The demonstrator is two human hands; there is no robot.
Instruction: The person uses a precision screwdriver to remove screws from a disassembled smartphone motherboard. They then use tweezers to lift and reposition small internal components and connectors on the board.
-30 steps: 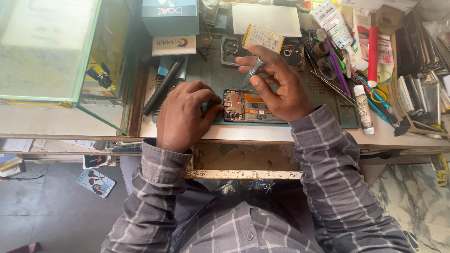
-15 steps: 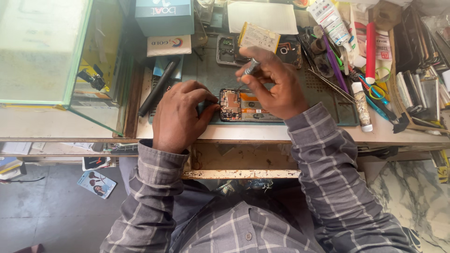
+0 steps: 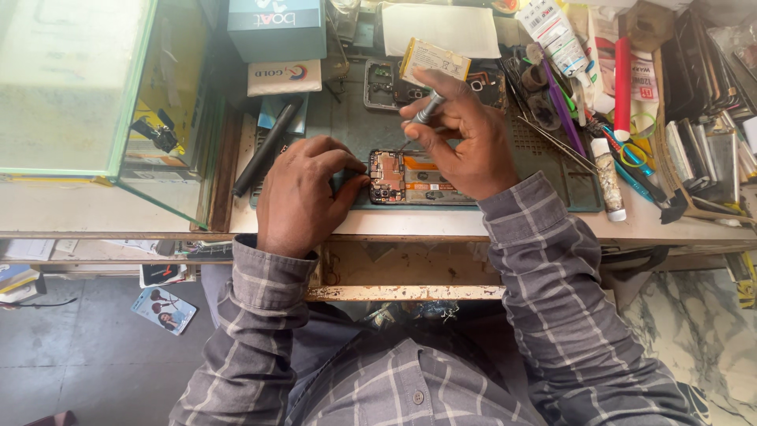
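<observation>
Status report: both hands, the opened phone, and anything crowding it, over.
Left hand pinning opened phone on mat. Right hand gripping screwdriver, tip on phone. Nothing in the way.

2 hands; 1 opened phone; 1 screwdriver; 1 yellow battery; 1 teal box

Crowding the right of the green mat: tubes, a red marker, tweezers and stacked parts. Walling off the left: a glass case. Staying open between the opened phone and the black pen: bare mat.
</observation>
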